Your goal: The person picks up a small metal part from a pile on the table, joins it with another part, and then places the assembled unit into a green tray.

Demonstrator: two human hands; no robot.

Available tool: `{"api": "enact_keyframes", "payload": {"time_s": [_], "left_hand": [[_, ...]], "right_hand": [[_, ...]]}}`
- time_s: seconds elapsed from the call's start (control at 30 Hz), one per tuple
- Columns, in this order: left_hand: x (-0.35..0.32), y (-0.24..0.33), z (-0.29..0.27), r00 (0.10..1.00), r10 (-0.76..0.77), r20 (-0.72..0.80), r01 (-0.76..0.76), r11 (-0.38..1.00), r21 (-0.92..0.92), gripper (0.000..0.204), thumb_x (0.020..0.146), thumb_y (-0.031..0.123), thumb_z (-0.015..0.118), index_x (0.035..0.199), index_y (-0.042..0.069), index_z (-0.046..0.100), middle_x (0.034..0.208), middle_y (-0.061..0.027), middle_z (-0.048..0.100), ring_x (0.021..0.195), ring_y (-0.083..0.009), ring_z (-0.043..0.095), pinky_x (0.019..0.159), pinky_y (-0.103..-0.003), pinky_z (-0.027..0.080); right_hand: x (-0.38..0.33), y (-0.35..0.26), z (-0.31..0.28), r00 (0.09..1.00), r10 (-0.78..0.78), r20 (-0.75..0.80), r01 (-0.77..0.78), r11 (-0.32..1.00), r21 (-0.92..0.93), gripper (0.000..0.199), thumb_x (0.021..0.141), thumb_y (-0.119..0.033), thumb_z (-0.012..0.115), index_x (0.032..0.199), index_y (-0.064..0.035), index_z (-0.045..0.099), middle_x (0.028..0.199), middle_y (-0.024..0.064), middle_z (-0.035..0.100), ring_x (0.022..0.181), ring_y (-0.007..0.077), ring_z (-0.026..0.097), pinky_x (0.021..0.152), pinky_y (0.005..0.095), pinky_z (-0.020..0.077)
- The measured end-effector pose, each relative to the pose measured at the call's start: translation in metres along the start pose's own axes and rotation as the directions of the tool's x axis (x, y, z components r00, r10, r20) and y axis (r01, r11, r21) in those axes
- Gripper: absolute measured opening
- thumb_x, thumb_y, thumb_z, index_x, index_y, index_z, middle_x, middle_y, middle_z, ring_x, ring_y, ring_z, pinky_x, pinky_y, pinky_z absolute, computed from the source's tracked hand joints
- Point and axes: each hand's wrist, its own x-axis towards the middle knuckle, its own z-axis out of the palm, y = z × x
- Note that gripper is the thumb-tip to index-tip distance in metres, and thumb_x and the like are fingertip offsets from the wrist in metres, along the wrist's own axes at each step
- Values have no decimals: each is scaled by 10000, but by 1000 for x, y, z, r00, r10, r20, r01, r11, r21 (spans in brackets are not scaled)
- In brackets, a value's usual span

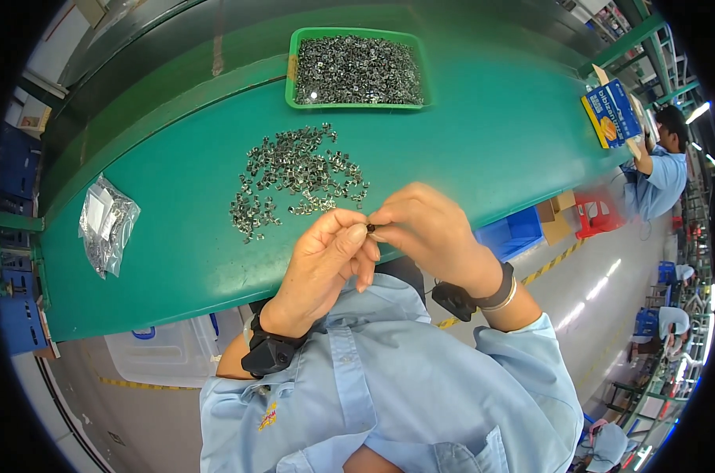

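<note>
My left hand (323, 258) and my right hand (430, 235) meet at the near edge of the green table, fingertips pinched together. Between them is a small dark part (371, 228), mostly covered by the fingers, so its exact kind does not show. Just beyond my hands lies a loose pile of small shiny metal pieces (298, 167), spread over the tabletop. Farther back, a green plastic tray (360, 107) is filled with many more small metal pieces of similar look.
A clear plastic bag (109, 225) with small parts lies at the table's left. A blue and yellow box (612, 113) stands at the right end, near a person in blue (663, 177). Below the edge are a blue bin (511, 235) and a clear plastic box (164, 352).
</note>
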Motion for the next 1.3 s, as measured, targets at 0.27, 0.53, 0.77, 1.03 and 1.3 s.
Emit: {"api": "enact_keyframes", "payload": {"time_s": [0.27,0.53,0.77,1.03,1.3], "left_hand": [[-1,0,2,1000,11,-8,-11,1000,-14,190,956,189,479,1040,18,490,814,-87,598,571,-136,550,483,-257,430],[-2,2,2,998,-16,-53,18,999,32,185,944,187,508,1035,26,502,813,-77,599,568,-118,542,486,-239,417],[-1,5,-4,997,-45,-67,50,995,81,178,931,185,534,1014,27,525,785,-60,600,583,-99,543,493,-224,412],[0,5,4,995,-52,-82,56,997,48,182,928,181,540,1013,20,531,784,-59,603,590,-101,547,499,-223,415],[2,0,0,995,-25,-100,29,999,38,182,917,177,556,1002,18,530,797,-72,613,591,-116,553,503,-233,422]], "right_hand": [[-6,-3,9,998,-8,-62,4,998,-58,242,667,0,730,861,-59,597,813,62,606,713,228,590,587,315,479],[-12,-1,16,997,57,-56,-61,996,-71,250,672,-1,725,867,-65,582,823,67,600,741,232,591,609,320,481],[-12,-1,13,997,79,-12,-79,997,-16,237,685,-4,717,876,-68,590,824,71,601,740,234,593,611,317,482],[-13,1,12,997,57,-49,-58,998,-21,232,693,-9,711,887,-61,596,826,65,607,741,232,595,614,317,481],[-17,1,15,996,18,-87,-25,997,-73,233,694,-6,711,891,-57,598,829,68,611,733,230,596,601,306,480]]}}
